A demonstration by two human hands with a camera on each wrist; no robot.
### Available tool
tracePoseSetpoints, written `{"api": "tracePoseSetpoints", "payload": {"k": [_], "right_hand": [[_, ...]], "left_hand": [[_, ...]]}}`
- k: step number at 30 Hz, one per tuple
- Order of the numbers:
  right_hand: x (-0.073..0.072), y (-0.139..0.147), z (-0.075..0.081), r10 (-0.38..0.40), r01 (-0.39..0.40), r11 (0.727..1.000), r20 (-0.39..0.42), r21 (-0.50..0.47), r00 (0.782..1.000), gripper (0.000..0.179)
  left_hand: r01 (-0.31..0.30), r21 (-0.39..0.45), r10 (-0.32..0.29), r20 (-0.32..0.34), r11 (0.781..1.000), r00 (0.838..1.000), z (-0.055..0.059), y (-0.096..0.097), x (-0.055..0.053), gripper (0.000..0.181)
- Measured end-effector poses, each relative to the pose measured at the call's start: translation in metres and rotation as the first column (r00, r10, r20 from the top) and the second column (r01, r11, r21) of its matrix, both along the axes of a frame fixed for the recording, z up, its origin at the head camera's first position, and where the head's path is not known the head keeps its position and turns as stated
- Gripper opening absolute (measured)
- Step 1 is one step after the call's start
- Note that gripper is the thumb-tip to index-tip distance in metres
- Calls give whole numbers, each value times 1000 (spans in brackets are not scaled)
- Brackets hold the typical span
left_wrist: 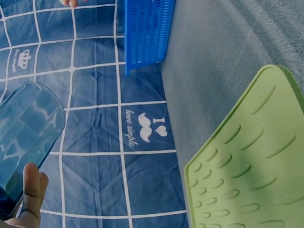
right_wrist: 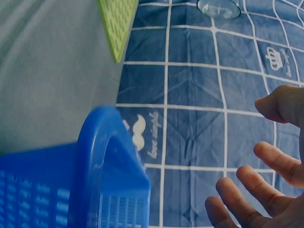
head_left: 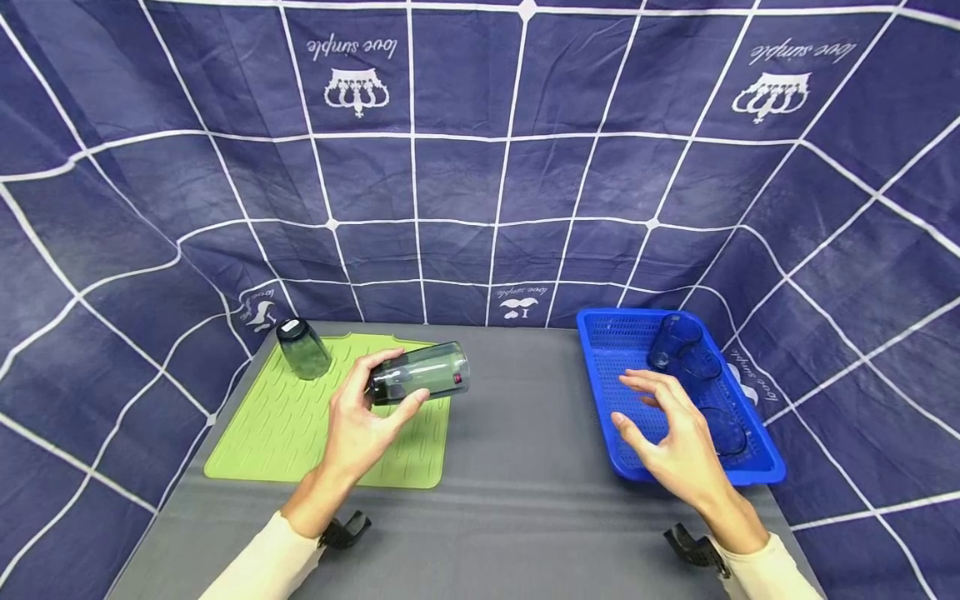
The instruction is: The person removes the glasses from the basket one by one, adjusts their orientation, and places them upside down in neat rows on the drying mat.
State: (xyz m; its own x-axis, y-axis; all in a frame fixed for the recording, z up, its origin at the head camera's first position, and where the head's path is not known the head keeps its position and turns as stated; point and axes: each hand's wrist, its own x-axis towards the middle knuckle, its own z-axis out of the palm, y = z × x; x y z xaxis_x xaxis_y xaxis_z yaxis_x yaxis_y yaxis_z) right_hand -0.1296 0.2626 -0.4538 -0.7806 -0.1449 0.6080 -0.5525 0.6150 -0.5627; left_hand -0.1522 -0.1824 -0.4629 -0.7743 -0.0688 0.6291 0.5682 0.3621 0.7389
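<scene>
My left hand grips a tinted drinking glass near its dark, thick base. The glass is tipped almost onto its side above the green mat, its mouth facing right and a small red label on its wall. In the left wrist view the glass shows with a fingertip along its side. Over the blue basket, my right hand is held with fingers spread and nothing between them. Another tinted glass stands upside down on the back left of the green drying mat.
Inside the basket, several glasses lie along its right side, among them one glass at the back and one nearer the front. A grey cloth covers the table between mat and basket. Blue checked curtains enclose the back and sides.
</scene>
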Motion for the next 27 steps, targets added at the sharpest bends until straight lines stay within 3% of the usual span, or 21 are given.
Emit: {"api": "tracePoseSetpoints", "payload": {"k": [7,18,27], "right_hand": [[-3,26,-12,-30,35,998,-101,56,994,55],[1,45,-7,-141,155,975,-98,160,985,61],[3,63,-11,-181,195,967,-96,163,979,62]], "left_hand": [[-26,-4,26,38,1000,999,-1,1,0,69],[-118,-51,119,21,992,993,-3,-9,-11,68],[-169,-82,169,-6,982,986,-5,-12,-23,66]]}}
